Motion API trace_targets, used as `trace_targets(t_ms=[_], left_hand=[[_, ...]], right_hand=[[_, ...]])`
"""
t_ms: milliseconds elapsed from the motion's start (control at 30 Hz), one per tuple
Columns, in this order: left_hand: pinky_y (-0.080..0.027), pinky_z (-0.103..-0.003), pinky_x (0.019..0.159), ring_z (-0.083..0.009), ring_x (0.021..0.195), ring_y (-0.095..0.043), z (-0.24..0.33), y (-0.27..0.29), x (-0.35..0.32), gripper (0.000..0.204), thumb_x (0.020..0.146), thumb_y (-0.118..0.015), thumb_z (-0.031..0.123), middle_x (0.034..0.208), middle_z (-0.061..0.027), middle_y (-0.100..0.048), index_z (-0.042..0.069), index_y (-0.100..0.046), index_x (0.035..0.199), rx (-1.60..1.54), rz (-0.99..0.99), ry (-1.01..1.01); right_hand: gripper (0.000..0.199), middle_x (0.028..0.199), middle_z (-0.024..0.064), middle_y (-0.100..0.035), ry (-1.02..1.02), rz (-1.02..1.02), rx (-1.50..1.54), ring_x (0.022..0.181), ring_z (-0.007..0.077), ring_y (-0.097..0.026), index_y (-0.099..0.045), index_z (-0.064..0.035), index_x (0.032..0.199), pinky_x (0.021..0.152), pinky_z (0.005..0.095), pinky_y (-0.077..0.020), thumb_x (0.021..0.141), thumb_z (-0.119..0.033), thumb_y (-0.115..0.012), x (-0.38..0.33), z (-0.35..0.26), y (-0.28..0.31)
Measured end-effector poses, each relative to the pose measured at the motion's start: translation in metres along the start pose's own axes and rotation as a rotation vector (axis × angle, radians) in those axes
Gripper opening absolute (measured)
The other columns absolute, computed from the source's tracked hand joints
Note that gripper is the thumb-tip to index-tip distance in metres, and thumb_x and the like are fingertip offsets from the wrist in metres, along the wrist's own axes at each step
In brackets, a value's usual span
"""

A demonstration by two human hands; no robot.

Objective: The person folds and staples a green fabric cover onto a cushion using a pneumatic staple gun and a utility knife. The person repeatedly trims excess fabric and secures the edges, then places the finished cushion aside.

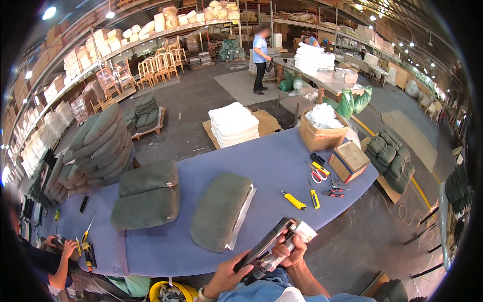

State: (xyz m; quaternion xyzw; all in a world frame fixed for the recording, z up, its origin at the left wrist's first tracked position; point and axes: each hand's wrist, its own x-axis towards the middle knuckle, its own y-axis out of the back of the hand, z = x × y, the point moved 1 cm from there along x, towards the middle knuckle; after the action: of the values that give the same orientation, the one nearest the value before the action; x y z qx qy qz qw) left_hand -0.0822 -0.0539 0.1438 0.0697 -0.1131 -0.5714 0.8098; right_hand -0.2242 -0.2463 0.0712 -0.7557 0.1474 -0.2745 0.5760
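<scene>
Both my hands hold a grey and black staple gun [274, 244] just below the near edge of the blue table [282, 161]. My left hand [226, 276] grips its dark handle from below. My right hand [291, 247] is wrapped around its front end, next to a small white box part. On the table just ahead lies a green cushion [219, 211] with white lining showing along its right side. Two more green cushions [147, 195] are stacked to its left.
Yellow-handled tools [294, 200], red scissors [316, 174] and pliers lie on the table's right part, by cardboard boxes [348, 160]. A pile of green cushions [100, 143] stands at far left. Another person's hands [64, 247] work at lower left. A person stands far back.
</scene>
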Motion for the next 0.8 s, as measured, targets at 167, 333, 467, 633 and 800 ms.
trace_targets(t_ms=[167,333,467,633,800], left_hand=[[-0.057,-0.035,0.092,-0.0286,0.106,-0.074,-0.010,0.002,0.016,0.054,0.102,-0.069,0.027,0.124,-0.0195,-0.073,0.000,-0.055,0.147,0.058,0.156,-0.023],[-0.060,-0.037,0.083,-0.0350,0.105,-0.074,-0.014,-0.016,0.038,0.061,0.096,-0.076,0.029,0.123,-0.0208,-0.072,0.000,-0.055,0.145,0.305,0.328,-0.237],[-0.060,-0.039,0.086,-0.0357,0.109,-0.073,-0.006,-0.020,0.066,0.067,0.095,-0.076,0.029,0.127,-0.0216,-0.070,-0.003,-0.050,0.148,0.372,0.303,-0.283],[-0.058,-0.042,0.092,-0.0408,0.115,-0.070,-0.003,-0.036,0.117,0.079,0.095,-0.074,0.025,0.139,-0.0262,-0.062,-0.008,-0.034,0.156,0.414,0.273,-0.343],[-0.047,-0.045,0.107,-0.0469,0.130,-0.058,-0.008,-0.049,0.170,0.077,0.097,-0.073,0.023,0.136,-0.0358,-0.058,-0.013,-0.034,0.153,0.170,0.268,-0.301]], right_hand=[[0.044,0.114,0.0195,-0.070,-0.110,-0.001,-0.056,0.059,0.0152,-0.055,-0.058,0.0005,0.131,0.060,0.0349,-0.0482,0.098,-0.027,-0.068,0.016,0.025,-0.015],[0.047,0.109,0.0207,-0.071,-0.125,0.043,-0.199,0.056,0.0158,-0.056,-0.058,0.0020,0.129,0.057,0.0348,-0.0490,0.095,-0.028,-0.072,0.028,0.007,-0.019],[0.051,0.104,0.0200,-0.071,-0.096,0.082,-0.298,0.055,0.0163,-0.057,-0.059,0.0027,0.126,0.054,0.0346,-0.0505,0.092,-0.031,-0.076,0.045,-0.015,-0.022],[0.050,0.101,0.0183,-0.073,-0.098,0.083,-0.482,0.056,0.0153,-0.058,-0.062,0.0038,0.125,0.053,0.0317,-0.0504,0.091,-0.029,-0.078,0.075,-0.059,-0.041],[0.034,0.094,0.0076,-0.073,-0.300,0.017,-0.993,0.063,0.0117,-0.059,-0.070,-0.0017,0.117,0.059,0.0289,-0.0494,0.095,-0.027,-0.077,0.123,-0.110,-0.063]])
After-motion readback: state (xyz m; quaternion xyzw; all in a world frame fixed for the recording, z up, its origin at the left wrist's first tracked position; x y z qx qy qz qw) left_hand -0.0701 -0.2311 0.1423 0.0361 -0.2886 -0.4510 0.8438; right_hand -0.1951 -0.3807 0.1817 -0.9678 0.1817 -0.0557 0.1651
